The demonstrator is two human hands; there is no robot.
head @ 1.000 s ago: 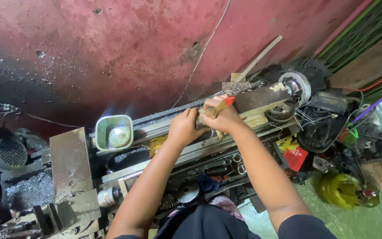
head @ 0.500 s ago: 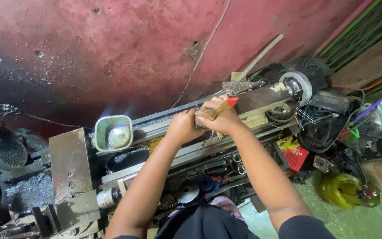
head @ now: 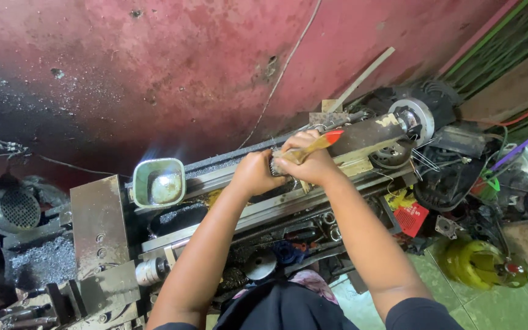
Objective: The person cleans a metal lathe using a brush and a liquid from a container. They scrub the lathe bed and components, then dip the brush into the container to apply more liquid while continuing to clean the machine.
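Far left: a round grey motor housing with a mesh grille [head: 18, 211] sat beside a heap of grey metal shavings [head: 41, 264]
Lamp: a pale green, square-rimmed work lamp [head: 157, 182] shone at the left end of the long, grimy grey metal lathe bed [head: 258, 211], with a flat grey steel plate [head: 90, 226] just left of it
Left hand: the left hand [head: 253, 174] was curled in a closed grip against the bristle end of the brush, over the lathe rails; what it pressed underneath was hidden
Brush: the wooden-handled brush with a red tip [head: 305, 151] lay tilted across the lathe, bristles between the two hands, red tip pointing up and right toward the wall
Right hand: the right hand [head: 310, 162] was wrapped tight around the brush handle, touching the left hand
Behind: a stained red wall [head: 172, 67] with a thin cable running down it
Right end: a round silver-faced chuck [head: 412, 117] stood at the lathe's far end, near a red packet [head: 412, 218]
Floor, far right: a yellow-green gas cylinder [head: 481, 264] lay on green tiles among black clutter
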